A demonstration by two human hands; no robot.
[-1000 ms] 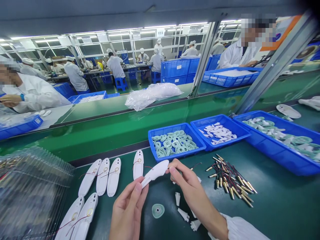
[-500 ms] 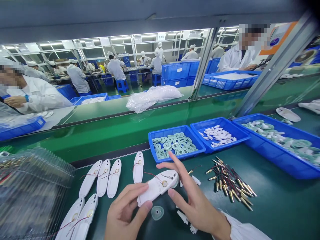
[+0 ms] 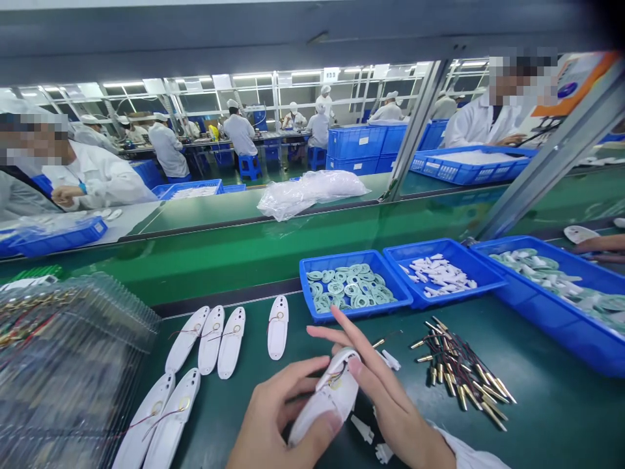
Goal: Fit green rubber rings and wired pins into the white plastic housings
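My left hand [image 3: 268,417] is closed round the lower end of a white oval plastic housing [image 3: 336,395], its thumb across the front. The housing is tilted, with a round gold disc and thin wires on its face. At the upper end, my right hand [image 3: 395,397] grips it with the thumb on the rim, while a finger or two stretch out beyond. Fingers hide part of that end. Small white plastic pieces [image 3: 362,430] lie on the green bench just below my right hand. One similar housing [image 3: 278,327] lies behind my left hand.
Several wired housings [image 3: 232,342] lie at left beside stacked clear trays [image 3: 73,365]. Blue bins hold pale green rings [image 3: 359,286], white pieces [image 3: 439,272] and mixed parts [image 3: 551,273]. Brass-tipped wired parts [image 3: 463,371] lie at right. A co-worker's hand [image 3: 603,246] shows at far right.
The housing has turned more upright and moved right and down in my hands. My right thumb has come onto its upper end. The green ring below it is now out of sight.
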